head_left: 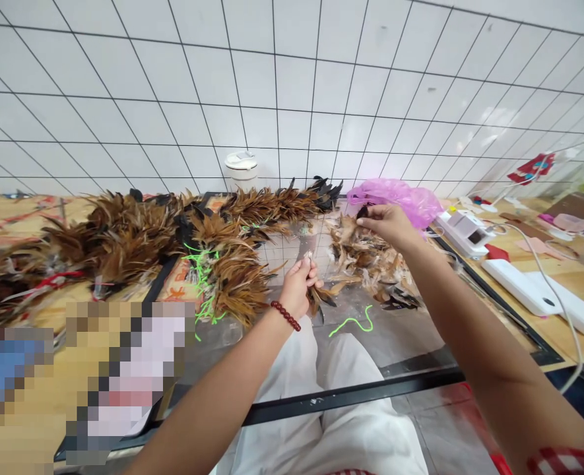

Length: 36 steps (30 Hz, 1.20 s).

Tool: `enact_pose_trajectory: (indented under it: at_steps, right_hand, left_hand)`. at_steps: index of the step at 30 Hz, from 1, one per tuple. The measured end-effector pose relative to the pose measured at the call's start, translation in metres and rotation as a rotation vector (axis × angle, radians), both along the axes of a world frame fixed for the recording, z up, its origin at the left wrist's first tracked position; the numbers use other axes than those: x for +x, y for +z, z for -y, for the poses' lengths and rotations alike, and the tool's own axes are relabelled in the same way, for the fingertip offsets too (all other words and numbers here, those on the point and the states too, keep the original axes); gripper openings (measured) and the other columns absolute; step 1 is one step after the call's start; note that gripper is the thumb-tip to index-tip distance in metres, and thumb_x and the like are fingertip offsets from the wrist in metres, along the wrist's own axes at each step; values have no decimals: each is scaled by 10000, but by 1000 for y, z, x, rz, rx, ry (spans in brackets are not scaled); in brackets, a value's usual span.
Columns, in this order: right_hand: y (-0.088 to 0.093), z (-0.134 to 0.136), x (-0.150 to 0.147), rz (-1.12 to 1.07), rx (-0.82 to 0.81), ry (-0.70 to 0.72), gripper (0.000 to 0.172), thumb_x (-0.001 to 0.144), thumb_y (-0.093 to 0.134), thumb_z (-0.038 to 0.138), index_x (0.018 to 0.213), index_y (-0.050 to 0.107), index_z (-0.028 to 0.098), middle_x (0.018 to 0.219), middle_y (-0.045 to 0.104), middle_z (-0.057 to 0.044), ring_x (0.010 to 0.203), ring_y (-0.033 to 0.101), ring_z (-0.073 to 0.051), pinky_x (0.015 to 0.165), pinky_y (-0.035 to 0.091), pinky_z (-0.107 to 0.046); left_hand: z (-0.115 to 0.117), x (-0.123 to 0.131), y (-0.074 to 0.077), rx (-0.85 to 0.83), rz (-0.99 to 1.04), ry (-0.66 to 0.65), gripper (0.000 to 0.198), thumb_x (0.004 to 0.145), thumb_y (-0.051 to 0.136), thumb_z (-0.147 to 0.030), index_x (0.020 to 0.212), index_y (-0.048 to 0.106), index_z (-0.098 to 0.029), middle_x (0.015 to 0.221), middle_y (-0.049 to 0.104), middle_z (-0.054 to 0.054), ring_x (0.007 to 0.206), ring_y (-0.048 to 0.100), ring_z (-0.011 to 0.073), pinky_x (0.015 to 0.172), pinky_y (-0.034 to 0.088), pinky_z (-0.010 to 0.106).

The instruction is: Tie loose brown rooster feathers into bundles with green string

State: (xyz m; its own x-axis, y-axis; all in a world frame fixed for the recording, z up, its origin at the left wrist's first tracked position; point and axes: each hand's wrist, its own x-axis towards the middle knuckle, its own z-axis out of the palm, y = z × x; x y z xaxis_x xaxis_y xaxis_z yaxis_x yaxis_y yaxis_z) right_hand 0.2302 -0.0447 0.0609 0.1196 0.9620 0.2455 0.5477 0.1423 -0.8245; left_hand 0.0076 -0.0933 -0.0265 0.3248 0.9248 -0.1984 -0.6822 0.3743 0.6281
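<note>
My left hand (299, 285), with a beaded bracelet on its wrist, is closed around a small bunch of brown feathers (321, 298) over the glass tabletop. The feather tips stick out below the fingers. To the right, my right hand (383, 223) pinches a small dark feather (363, 212) above a pile of loose brown and cream feathers (371, 260). Bundles of brown feathers (237, 274) tied with green string (202, 264) lie left of my left hand. A loose green string (354, 321) rests on the glass near me.
A pink plastic bag (400, 194) lies behind my right hand. A white lidded cup (241, 170) stands against the tiled wall. More feather bundles (118, 244) cover the left side. White power strips (544, 293) and a cable (544, 254) lie at right. A black frame (361, 394) edges the glass.
</note>
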Motion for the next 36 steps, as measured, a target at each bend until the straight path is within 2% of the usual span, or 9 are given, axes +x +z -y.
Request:
enact_pose_trajectory:
  at_steps: [5, 11, 14, 17, 23, 25, 28, 32, 36]
  right_hand:
    - [-34, 5, -6, -298, 37, -52, 290, 626, 740, 365, 815, 661, 160, 746, 678, -39, 683, 633, -173, 664, 529, -325]
    - [-57, 15, 21, 355, 224, -349, 352, 754, 584, 241, 1079, 668, 134, 1107, 642, -149, 933, 618, -236, 861, 495, -407]
    - [-50, 22, 11, 527, 316, -207, 253, 844, 522, 271, 980, 711, 173, 1058, 652, -120, 986, 598, -239, 882, 469, -381]
    - [-43, 25, -17, 725, 264, -11, 249, 883, 500, 289, 905, 729, 193, 989, 661, -102, 967, 582, -241, 889, 430, -371]
    - [-42, 23, -48, 1032, 86, 37, 238, 854, 505, 234, 939, 717, 165, 1022, 639, -156, 1015, 538, -299, 840, 385, -392]
    - [-40, 26, -48, 919, 120, 0, 225, 865, 495, 245, 860, 708, 172, 981, 658, -136, 981, 556, -276, 832, 389, -377]
    - [-40, 36, -51, 466, 126, -50, 177, 841, 552, 310, 798, 665, 181, 817, 672, -67, 777, 582, -196, 728, 416, -315]
    - [-49, 55, -71, -259, -143, 186, 276, 719, 689, 450, 700, 602, 189, 629, 623, 5, 572, 532, -128, 572, 401, -256]
    - [-60, 66, -89, -581, -363, 301, 340, 590, 801, 455, 681, 644, 167, 620, 648, 0, 521, 512, -92, 525, 381, -228]
  left_hand:
    - [0, 0, 0, 24, 7, -1, 300, 797, 703, -357, 713, 510, -144, 561, 387, -70, 442, 282, 21, 473, 348, 168]
    - [0, 1, -1, 27, -2, 0, 274, 820, 678, -337, 721, 512, -142, 558, 400, -65, 442, 286, 25, 471, 348, 171]
    - [0, 1, -1, 42, -6, 6, 288, 811, 688, -349, 718, 512, -141, 561, 392, -68, 443, 283, 23, 476, 354, 172]
    - [0, 1, 0, 51, -28, 5, 303, 802, 695, -364, 709, 514, -140, 559, 389, -69, 441, 281, 22, 475, 358, 172]
    - [1, 2, 3, 41, -58, 15, 312, 791, 705, -370, 702, 507, -146, 549, 389, -73, 428, 278, 20, 462, 352, 171]
    - [1, 2, 2, 48, -59, 11, 314, 788, 708, -373, 700, 510, -146, 549, 391, -73, 430, 282, 20, 465, 356, 172]
    - [1, 2, 1, 70, -52, 42, 310, 785, 710, -377, 701, 522, -146, 550, 408, -71, 435, 296, 23, 479, 376, 179]
    - [0, 4, -2, 115, -82, 167, 297, 769, 722, -382, 704, 559, -143, 556, 451, -60, 445, 342, 34, 500, 408, 198]
    - [0, 7, -4, 169, -134, 211, 316, 739, 747, -384, 648, 556, -149, 509, 434, -63, 457, 376, 42, 482, 358, 179]
